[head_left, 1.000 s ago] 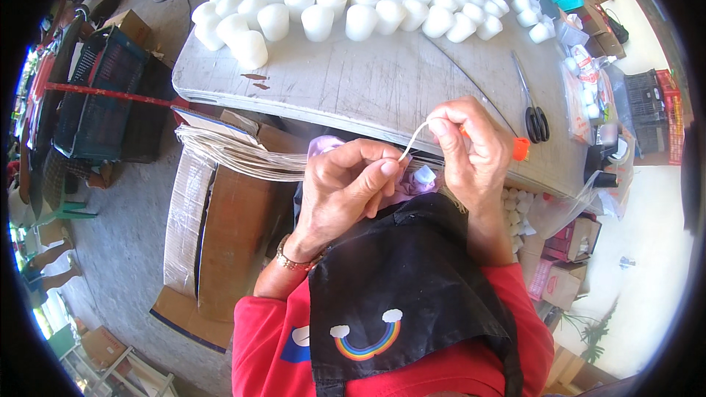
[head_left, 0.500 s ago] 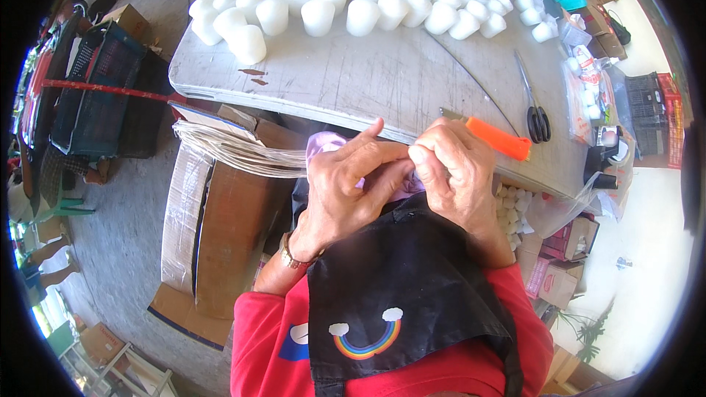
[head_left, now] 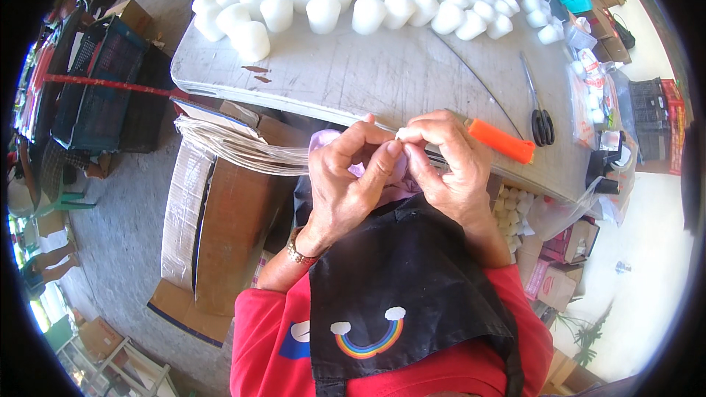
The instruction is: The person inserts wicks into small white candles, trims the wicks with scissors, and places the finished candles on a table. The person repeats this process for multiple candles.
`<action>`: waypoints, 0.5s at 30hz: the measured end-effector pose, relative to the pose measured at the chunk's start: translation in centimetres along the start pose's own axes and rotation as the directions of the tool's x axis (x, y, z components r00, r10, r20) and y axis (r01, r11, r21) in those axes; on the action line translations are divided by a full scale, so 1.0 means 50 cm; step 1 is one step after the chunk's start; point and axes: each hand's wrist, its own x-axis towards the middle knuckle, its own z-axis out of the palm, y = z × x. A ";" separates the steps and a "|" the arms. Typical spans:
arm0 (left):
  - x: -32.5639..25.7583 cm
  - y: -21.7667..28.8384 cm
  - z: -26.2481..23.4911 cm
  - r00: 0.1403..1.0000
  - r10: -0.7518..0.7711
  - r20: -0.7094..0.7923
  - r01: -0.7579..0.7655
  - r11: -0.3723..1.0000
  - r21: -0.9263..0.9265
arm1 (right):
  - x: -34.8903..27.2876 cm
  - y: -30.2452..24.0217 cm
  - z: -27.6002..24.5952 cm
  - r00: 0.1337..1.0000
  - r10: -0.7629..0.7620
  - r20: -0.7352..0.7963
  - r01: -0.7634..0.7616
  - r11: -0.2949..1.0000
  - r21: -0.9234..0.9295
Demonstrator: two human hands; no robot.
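Observation:
My left hand (head_left: 347, 176) and my right hand (head_left: 450, 165) meet in front of the table's near edge, above my lap. Thumb and forefinger of each are pinched, their tips almost touching. A tiny whitish bit shows between them, too small to name. Beneath the hands lies a light purple cloth (head_left: 401, 185), partly covered by them. A bundle of thin pale strands (head_left: 243, 148) reaches from the left to beside my left hand. Just past my right hand, an orange-handled tool (head_left: 501, 141) rests at the table edge; its other end is largely hidden.
Many white tapered cylinders (head_left: 323, 15) stand across the far part of the grey table (head_left: 309, 77). Black-handled scissors (head_left: 542, 125) and a thin dark rod (head_left: 482, 84) lie at its right. An open cardboard box (head_left: 235, 228) stands on the left, below table height.
My left fingers have curled in and its thumb has risen to the pinch point. The right hand has shifted slightly left, its fingertips now higher, with a whitish bit showing between the hands.

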 end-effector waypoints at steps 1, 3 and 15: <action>0.000 -0.002 0.000 0.998 0.056 -0.013 -0.054 0.995 0.083 | 0.001 0.000 0.002 0.999 -0.035 -0.007 0.035 0.998 -0.044; -0.001 -0.005 0.003 0.990 0.136 -0.045 -0.126 0.976 0.177 | 0.003 0.000 0.005 0.999 -0.051 0.010 0.052 0.989 -0.135; 0.008 -0.015 0.021 0.919 0.391 -0.053 -0.305 0.790 0.531 | 0.013 0.006 0.003 0.982 -0.036 0.185 0.112 0.898 -0.424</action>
